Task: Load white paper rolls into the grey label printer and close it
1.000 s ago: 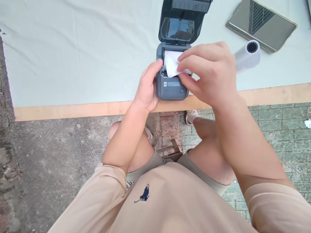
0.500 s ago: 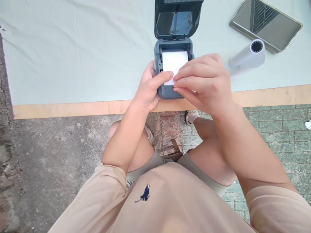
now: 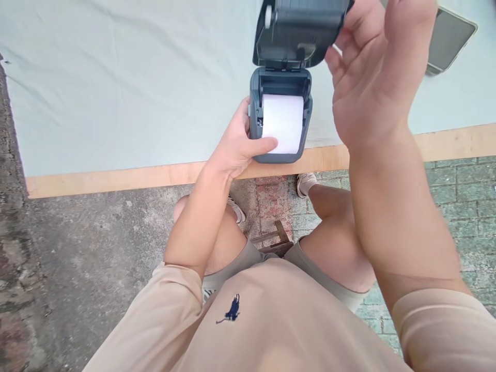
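Observation:
A small grey label printer [image 3: 256,119] stands at the table's front edge with its lid [image 3: 300,31] tilted up. White paper [image 3: 282,123] lies over its front. My left hand [image 3: 236,142] grips the printer's left side, and its thumb presses the paper's lower left corner. My right hand [image 3: 374,67] is raised at the lid's right edge, fingers on the lid, palm turned toward me.
The table [image 3: 116,88] is covered with a pale cloth and has a bare wooden front edge [image 3: 116,178]. A phone or tablet [image 3: 449,39] lies at the far right, partly behind my right hand. Below are my knees, shorts and paved ground.
My right hand let go of the paper end and rose to the lid, which has tipped forward. The paper now lies flat over the printer's front under my left thumb. The spare roll is hidden.

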Motion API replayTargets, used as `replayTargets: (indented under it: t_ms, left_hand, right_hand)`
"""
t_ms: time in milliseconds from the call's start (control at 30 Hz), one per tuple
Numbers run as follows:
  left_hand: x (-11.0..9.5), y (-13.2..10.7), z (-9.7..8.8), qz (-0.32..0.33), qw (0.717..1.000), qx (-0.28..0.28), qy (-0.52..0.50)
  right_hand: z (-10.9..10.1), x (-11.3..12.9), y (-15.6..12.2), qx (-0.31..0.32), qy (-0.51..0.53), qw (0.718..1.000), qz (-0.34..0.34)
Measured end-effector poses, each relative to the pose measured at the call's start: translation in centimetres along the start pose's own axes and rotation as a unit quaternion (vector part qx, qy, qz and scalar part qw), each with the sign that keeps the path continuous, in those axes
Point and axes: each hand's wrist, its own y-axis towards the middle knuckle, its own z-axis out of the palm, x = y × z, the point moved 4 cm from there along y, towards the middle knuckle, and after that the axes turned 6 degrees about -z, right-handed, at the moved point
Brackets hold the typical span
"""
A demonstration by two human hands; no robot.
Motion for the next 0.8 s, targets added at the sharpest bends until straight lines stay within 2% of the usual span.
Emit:
replayTargets:
  t_ms: [100,200,300,400,567,700,800]
  left_hand:
    - [-0.1,0.0,0.0,0.005,1.0,-0.016,-0.005]
    - [-0.2,-0.1,0.2,0.009,1.0,-0.005,0.001]
    - [-0.3,-0.3,0.4,0.03,0.999,0.015,-0.015]
    - [-0.3,-0.2,0.2,0.032,0.998,0.013,-0.052]
    - [0.0,0.6,-0.5,0.015,0.998,-0.042,-0.046]
    - [-0.2,0.9,-0.4,0.049,0.998,-0.025,-0.031]
    - [0.0,1.0,-0.7,0.041,0.998,-0.044,-0.016]
  right_hand:
    - [0.4,-0.3,-0.2,-0.005,0.071,0.997,-0.009]
    - [1.3,-0.7,-1.1,0.075,0.048,0.996,-0.026]
    - [1.8,-2.1,-1.7,0.118,0.081,0.988,0.053]
    - [2.3,-3.6,-1.9,0.156,0.16,0.967,0.124]
    - [2.6,-4.1,-1.8,0.139,0.171,0.967,0.13]
    - [2.1,-3.4,-2.0,0.131,0.142,0.974,0.115]
    - [1.4,-2.6,-1.9,0.156,0.095,0.979,0.089]
